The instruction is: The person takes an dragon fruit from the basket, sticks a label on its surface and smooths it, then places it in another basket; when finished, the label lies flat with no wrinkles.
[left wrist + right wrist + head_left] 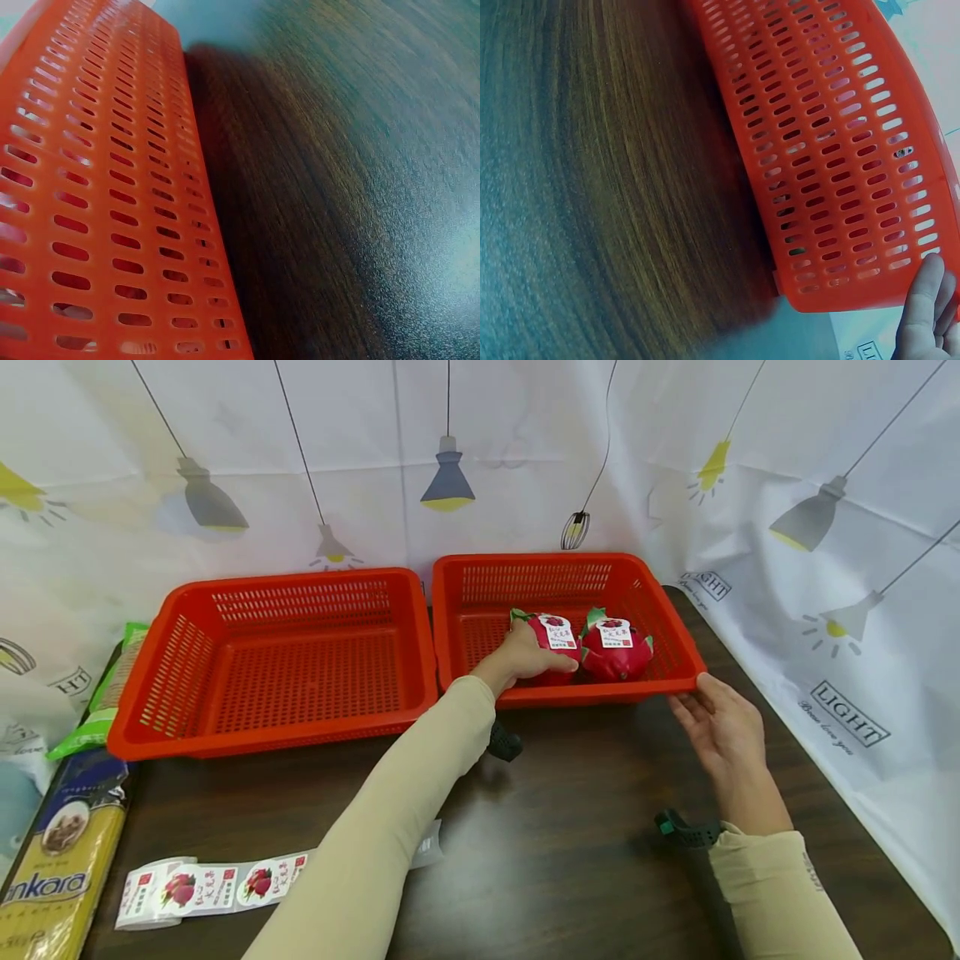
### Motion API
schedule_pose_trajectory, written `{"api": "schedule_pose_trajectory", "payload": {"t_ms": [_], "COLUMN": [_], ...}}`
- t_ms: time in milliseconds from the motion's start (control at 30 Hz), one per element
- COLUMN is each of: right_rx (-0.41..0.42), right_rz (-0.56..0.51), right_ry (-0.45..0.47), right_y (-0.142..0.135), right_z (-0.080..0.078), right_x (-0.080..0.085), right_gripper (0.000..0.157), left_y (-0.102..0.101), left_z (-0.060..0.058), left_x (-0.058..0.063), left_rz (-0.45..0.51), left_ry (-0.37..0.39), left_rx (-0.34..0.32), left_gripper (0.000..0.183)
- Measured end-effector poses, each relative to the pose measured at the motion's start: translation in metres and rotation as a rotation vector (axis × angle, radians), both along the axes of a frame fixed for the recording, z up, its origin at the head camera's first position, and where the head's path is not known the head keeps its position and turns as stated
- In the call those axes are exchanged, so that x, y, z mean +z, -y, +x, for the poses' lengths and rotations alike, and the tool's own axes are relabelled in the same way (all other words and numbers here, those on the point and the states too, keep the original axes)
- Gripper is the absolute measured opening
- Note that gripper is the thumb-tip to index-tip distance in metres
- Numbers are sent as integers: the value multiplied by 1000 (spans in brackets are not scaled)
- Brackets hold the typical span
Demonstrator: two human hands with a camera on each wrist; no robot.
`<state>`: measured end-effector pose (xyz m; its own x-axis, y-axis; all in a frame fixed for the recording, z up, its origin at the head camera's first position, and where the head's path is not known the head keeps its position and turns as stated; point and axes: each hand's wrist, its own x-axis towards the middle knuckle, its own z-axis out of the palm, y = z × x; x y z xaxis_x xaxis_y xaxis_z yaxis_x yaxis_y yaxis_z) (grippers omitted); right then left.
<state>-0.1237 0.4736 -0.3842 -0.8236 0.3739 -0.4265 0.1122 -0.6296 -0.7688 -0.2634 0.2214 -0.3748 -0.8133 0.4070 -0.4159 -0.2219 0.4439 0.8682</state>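
In the head view, my left hand (523, 655) grips the left of two pink dragon fruits (557, 635), which carries a white sticker. Beside it in the same red basket (615, 691) lies the second dragon fruit (617, 653), also labelled. My right hand (718, 727) holds the basket's front right corner by its rim. The right wrist view has fingers (924, 300) of that hand against the basket's outer wall (840, 187). From the left wrist only the slotted basket wall (112, 195) and table show; the left hand is hidden there.
Another red basket (300, 724) stands to the left, bare inside. A strip of printed stickers (217, 887) lies on the dark table (570, 843), partly behind my left sleeve. At the left edge are a yellow-and-blue pasta packet (63, 852) and a green-edged bag (101, 706).
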Motion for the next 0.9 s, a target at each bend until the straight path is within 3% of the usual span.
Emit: {"api": "schedule_pose_trajectory", "payload": {"t_ms": [300, 467, 567, 800, 900], "right_rx": [-13, -17, -25, -16, -1], "right_rz": [-10, -34, -54, -105, -111], "right_ry": [-8, 24, 16, -43, -79], "right_y": [-1, -1, 1, 7, 11], "right_z": [-4, -6, -7, -4, 1], "right_x": [-1, -5, -7, -10, -15], "right_gripper": [33, 55, 57, 31, 18], "left_y": [5, 5, 6, 21, 36], "left_z": [-4, -3, -3, -6, -4], "left_x": [1, -1, -4, -2, 1], "left_rz": [-59, -56, -36, -84, -126], "left_ry": [-13, -31, -42, -127, -234], "left_rx": [-111, -103, -88, -143, -179], "left_gripper": [102, 95, 97, 98, 89]}}
